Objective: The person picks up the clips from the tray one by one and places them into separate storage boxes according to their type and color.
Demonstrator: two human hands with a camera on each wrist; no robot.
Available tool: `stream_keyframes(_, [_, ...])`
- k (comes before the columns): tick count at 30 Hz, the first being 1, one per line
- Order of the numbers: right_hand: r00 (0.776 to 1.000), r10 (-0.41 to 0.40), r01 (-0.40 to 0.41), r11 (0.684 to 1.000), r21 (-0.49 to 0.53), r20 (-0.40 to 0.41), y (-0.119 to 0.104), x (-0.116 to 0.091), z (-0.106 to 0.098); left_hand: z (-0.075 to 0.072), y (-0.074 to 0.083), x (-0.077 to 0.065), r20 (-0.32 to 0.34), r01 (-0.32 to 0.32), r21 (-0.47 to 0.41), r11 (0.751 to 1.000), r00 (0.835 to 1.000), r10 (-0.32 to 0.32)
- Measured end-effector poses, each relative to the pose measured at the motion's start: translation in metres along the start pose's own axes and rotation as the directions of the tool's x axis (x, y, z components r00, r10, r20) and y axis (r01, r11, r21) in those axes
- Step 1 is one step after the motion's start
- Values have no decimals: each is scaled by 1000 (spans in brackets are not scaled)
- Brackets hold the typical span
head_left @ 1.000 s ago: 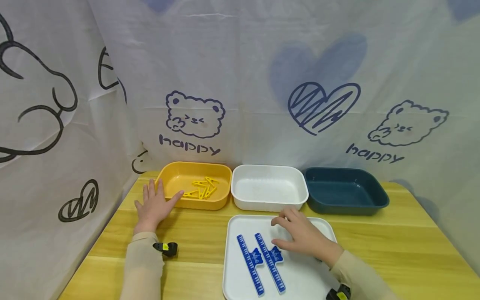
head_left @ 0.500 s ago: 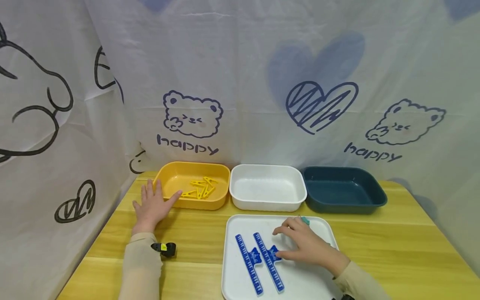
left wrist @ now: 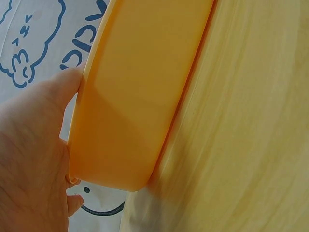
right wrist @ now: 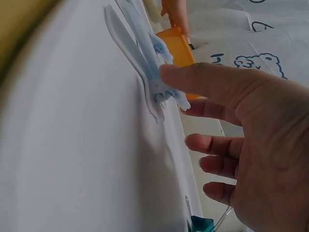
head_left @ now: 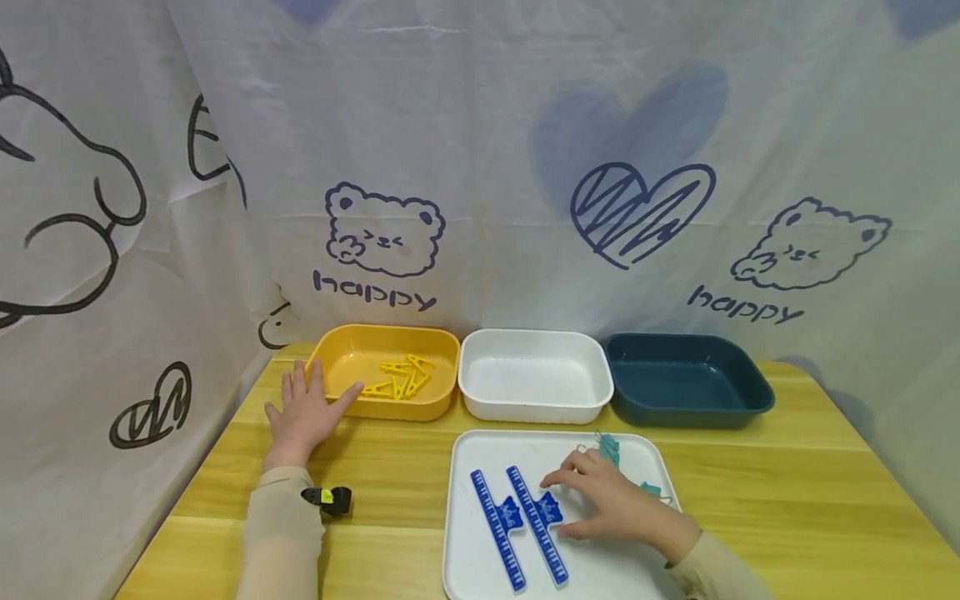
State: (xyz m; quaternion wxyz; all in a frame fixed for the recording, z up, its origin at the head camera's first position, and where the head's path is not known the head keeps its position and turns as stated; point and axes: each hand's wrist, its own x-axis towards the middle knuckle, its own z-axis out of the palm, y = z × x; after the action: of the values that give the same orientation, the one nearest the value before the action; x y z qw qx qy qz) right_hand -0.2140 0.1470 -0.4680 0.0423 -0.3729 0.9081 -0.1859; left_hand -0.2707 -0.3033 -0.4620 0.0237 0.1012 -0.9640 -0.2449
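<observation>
In the head view, my left hand rests with spread fingers at the left front rim of the yellow basket; the left wrist view has the thumb at the rim. Inside lie several small yellow clips. My right hand is over the white tray, thumb and index finger apart on either side of the bear-shaped handle of a blue piano-print clip. The right wrist view places the thumb tip right at that handle. A second blue piano-print clip lies to its left.
Teal binder clips lie at the tray's right side, partly behind my right hand. A white basket and a dark blue basket stand beside the yellow one along the table's back. A printed cloth hangs behind them.
My right hand has moved down and toward me, from the tray's back edge to the right blue clip, uncovering the teal binder clips. My left hand has stayed at the yellow basket.
</observation>
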Motion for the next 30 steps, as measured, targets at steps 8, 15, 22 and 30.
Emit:
stream_keyframes(8, [1000,4,-4,1000,-14,20,-1,1,2,-1,-1,0,-2,0,0,1000,1000,0])
stream_keyframes(15, [1000,6,-6,1000,-21,1,-1,0,4,-2,2,-1,2,1,0,1000,1000,-1])
stream_keyframes(22, [1000,2,-2,1000,-22,-3,0,0,5,-2,2,-1,7,-2,8,1000,1000,2])
stream_keyframes(30, [1000,28,-28,999,-28,7,-1,0,0,-1,2,-1,10,3,9,1000,1000,-3])
